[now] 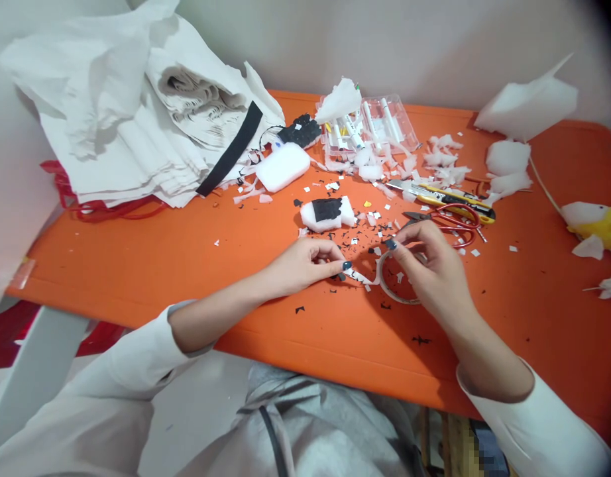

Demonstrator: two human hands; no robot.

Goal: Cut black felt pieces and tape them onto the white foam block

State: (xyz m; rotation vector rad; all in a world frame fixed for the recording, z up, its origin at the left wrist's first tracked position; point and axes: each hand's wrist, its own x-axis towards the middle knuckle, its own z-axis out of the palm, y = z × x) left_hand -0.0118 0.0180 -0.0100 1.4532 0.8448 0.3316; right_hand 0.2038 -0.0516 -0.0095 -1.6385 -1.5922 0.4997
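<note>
My left hand (310,268), low over the orange table, pinches the end of a whitish tape strip (360,276) flecked with black bits. The strip runs right to a tape roll (384,281) lying flat. My right hand (432,268) hovers over the roll, thumb and forefinger pressed together; a dark spot shows at the tips, and I cannot tell a small black scrap from a nail. Just beyond my hands lies a white foam piece (310,215) with a black patch (328,209) on it. Red-handled scissors (457,215) rest behind my right hand.
A yellow cutter (449,199) lies with its blade out. Behind are a clear box of markers (409,132), a white foam block (283,167), a black strip (230,149) and a stack of white sheets (121,132). A yellow-and-white fish shape (596,225) sits at right.
</note>
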